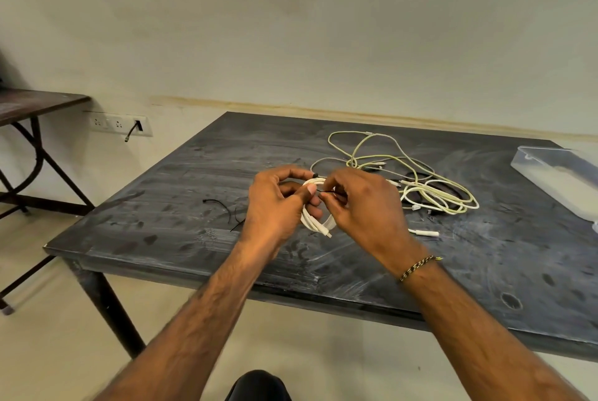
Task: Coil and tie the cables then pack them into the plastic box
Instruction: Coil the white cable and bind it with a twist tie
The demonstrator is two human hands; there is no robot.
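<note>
A coiled white cable [312,217] was held above the dark table [200,174], near its middle, between both hands. The left hand [278,203] was curled round the coil, with the thumb laid across its upper part and the fingers wrapped behind it. The right hand [359,203] was closed in a pinch on a thin black tie [325,191] that ran across the top of the coil; the fingertips were pressed together on the tie's free end. A connector end of the coiled cable was seen projecting below the hands, just clear of the table surface.

A loose tangle of pale cables [420,180] was noted on the table behind and to the right of the hands, well spread and uncoiled, with some dark cable mixed in. A single white plug [425,233] lay just beside the right wrist. Spare black ties [226,209] were observed on the table to the left of the left hand, apart from it. A clear plastic box [559,177] stood at the right edge of the table, well apart from the hands; its contents could not be determined. A braided band [417,267] was worn on the right wrist.
</note>
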